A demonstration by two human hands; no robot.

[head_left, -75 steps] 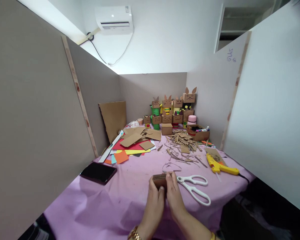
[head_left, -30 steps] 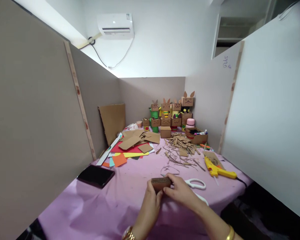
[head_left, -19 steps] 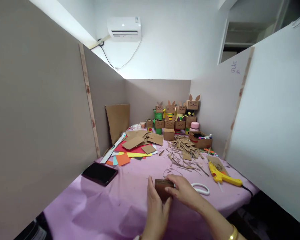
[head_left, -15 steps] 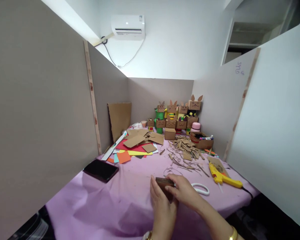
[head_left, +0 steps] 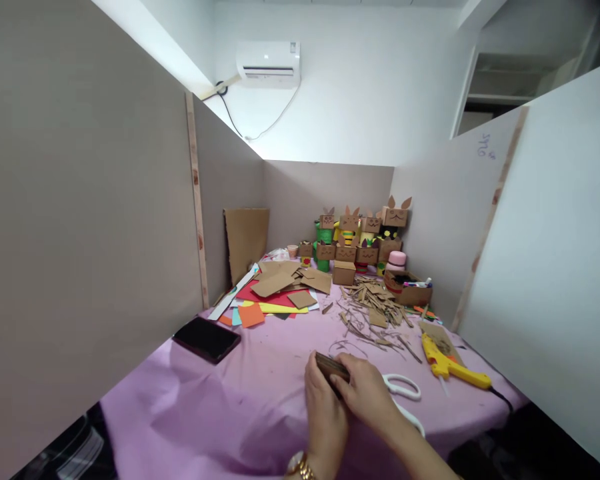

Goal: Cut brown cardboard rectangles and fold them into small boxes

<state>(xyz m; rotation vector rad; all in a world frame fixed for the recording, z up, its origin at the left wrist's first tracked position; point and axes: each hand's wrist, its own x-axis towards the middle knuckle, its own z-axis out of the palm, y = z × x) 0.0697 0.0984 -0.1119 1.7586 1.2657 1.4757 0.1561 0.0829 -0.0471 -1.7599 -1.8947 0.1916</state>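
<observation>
Both of my hands are closed on a small, dark brown cardboard block (head_left: 331,366) that looks layered along its top edge. My left hand (head_left: 325,410) wraps round its left side, with a gold watch at the wrist. From the right, my right hand (head_left: 367,389) grips it with the thumb on the near face and fingers over the far edge. Much of the block is hidden by my fingers. White-handled scissors (head_left: 404,387) lie just right of my right hand, partly covered by my forearm.
A yellow glue gun (head_left: 450,365) lies at right, its cord over the edge. Cardboard scraps (head_left: 377,300) spread mid-table; coloured paper and cardboard sheets (head_left: 275,283) lie left of them. A black phone (head_left: 207,339) is at left. Cardboard animal figures (head_left: 347,253) stand at the back.
The block has tilted in my hands, and my right fingers have shifted further over it. More of the scissors' handles shows. The whole view has shifted slightly.
</observation>
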